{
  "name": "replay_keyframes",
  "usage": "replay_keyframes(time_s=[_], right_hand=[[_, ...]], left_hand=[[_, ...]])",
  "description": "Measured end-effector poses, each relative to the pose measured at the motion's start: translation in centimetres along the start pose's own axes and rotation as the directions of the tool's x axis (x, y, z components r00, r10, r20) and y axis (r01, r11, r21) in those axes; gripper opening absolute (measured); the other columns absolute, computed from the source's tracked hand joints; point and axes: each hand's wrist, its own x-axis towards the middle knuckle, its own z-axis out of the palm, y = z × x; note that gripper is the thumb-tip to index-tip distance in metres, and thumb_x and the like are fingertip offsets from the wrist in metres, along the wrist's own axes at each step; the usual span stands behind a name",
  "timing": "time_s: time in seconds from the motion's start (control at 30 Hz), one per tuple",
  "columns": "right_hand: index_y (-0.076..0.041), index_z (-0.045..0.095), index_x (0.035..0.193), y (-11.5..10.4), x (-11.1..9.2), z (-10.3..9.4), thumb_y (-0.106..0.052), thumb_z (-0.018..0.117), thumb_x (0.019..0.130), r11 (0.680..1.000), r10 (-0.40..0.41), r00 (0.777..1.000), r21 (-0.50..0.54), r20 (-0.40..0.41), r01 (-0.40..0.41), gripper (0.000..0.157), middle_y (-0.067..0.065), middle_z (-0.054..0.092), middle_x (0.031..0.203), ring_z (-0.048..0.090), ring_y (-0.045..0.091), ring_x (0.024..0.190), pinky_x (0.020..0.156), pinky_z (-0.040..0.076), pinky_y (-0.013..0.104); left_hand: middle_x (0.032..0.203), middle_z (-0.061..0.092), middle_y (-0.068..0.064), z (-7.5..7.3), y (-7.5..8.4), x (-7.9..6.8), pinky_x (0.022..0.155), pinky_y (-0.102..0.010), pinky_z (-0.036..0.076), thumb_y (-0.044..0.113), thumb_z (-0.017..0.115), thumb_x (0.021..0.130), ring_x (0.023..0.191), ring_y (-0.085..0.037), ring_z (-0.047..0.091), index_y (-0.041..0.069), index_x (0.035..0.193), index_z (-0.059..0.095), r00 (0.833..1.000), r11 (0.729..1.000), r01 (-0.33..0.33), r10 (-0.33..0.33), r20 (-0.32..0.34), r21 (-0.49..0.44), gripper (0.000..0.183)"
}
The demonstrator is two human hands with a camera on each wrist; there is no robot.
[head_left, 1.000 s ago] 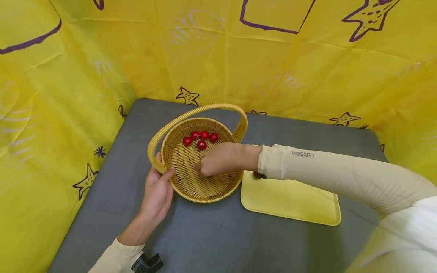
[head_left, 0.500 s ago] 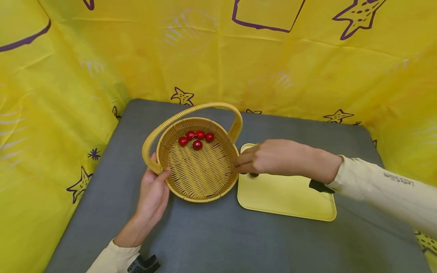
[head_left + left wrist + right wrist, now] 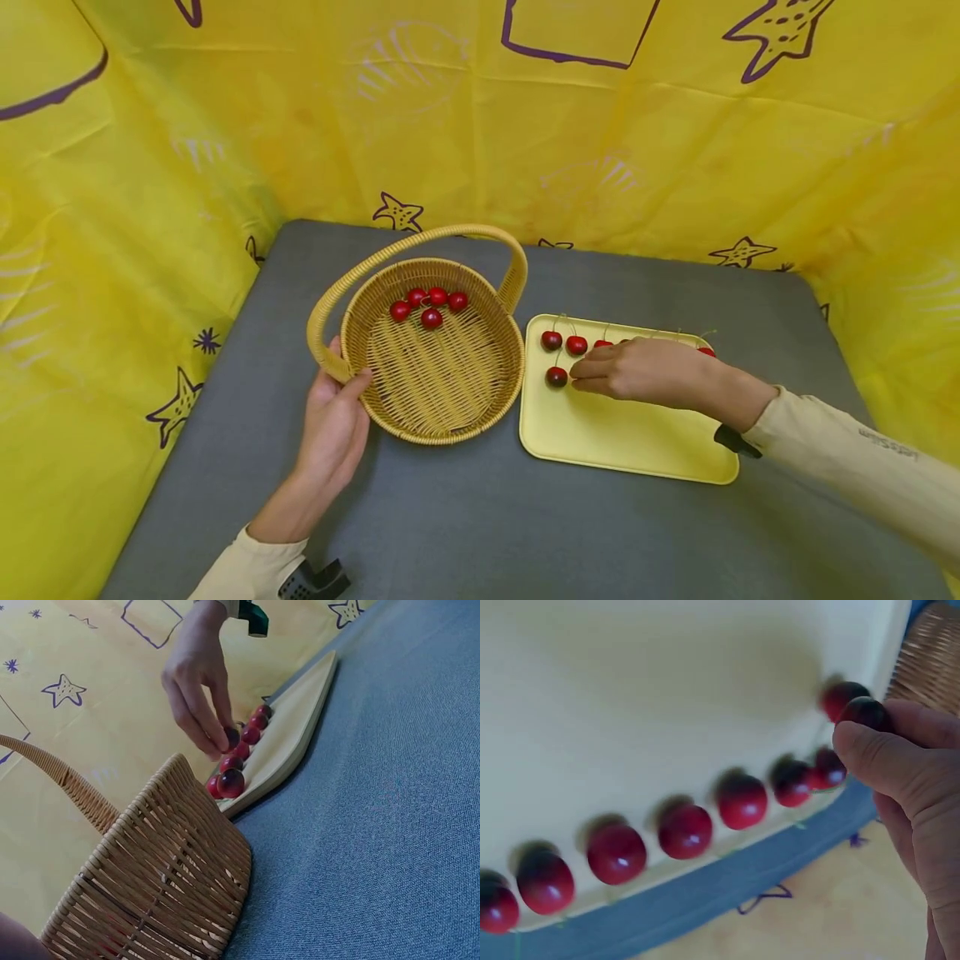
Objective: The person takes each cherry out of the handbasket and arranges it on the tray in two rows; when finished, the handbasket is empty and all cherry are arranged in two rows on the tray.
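My left hand grips the left rim of the round wicker basket, thumb over the edge by the foot of its arched handle. Several red cherries lie together at the far side inside the basket. Over the yellow tray, my right hand pinches a dark red cherry between thumb and fingers. Another cherry with a stem lies just left of those fingertips. A row of cherries runs along the tray's far edge, partly hidden by my right hand in the head view.
Basket and tray stand side by side on a grey cloth-covered table, with a narrow gap between them. The handle arches above the basket. Yellow patterned cloth hangs behind and at both sides.
My right hand has moved out of the basket, rightward past its rim, to above the tray, uncovering cherries there. The left hand keeps its hold on the basket. The head view has shifted slightly.
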Motion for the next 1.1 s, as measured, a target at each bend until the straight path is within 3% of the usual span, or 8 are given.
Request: replay_keyframes(time_s=[0.13,0.5,0.73,1.1], right_hand=[[-0.009,0.073,0.131,-0.1,0.1,1.3,-0.001,0.086,0.084,1.000,-0.005,1.000,0.018,0.001,0.005,0.049,0.002,0.071,0.131,0.067,0.021,0.120,0.092,0.061,0.034],[-0.010,0.074,0.130,-0.1,0.4,2.5,-0.005,0.089,0.082,1.000,-0.029,0.999,-0.001,-0.019,0.029,0.050,0.001,0.071,0.131,0.068,0.020,0.120,0.091,0.061,0.033],[-0.009,0.074,0.129,-0.2,0.5,3.1,-0.004,0.086,0.085,0.999,-0.048,0.999,-0.011,-0.022,0.048,0.046,0.002,0.070,0.133,0.068,0.021,0.120,0.096,0.059,0.033],[-0.011,0.072,0.133,-0.2,0.2,3.2,-0.004,0.086,0.085,0.999,-0.042,0.999,-0.026,-0.031,0.041,0.050,0.002,0.069,0.135,0.066,0.020,0.122,0.093,0.061,0.033]], left_hand=[[0.178,0.004,0.000,-0.1,0.0,-0.1,0.131,-0.032,0.012,-0.009,0.037,0.109,0.161,-0.013,0.007,0.011,0.170,-0.004,1.000,1.000,0.005,-0.005,-0.003,0.002,0.076],[0.177,0.008,-0.003,-0.3,-0.3,-0.1,0.131,-0.036,0.012,-0.009,0.037,0.109,0.162,-0.016,0.008,0.012,0.171,0.001,1.000,1.000,0.000,0.000,-0.005,0.004,0.075],[0.177,0.006,-0.003,-0.3,-0.2,-0.1,0.131,-0.035,0.011,-0.009,0.037,0.109,0.162,-0.015,0.007,0.012,0.171,-0.001,1.000,1.000,0.002,-0.002,0.000,0.006,0.075],[0.178,0.003,-0.002,0.0,0.0,0.0,0.131,-0.033,0.011,-0.009,0.037,0.109,0.162,-0.014,0.006,0.011,0.170,-0.003,1.000,1.000,0.006,-0.006,-0.003,0.011,0.076]])
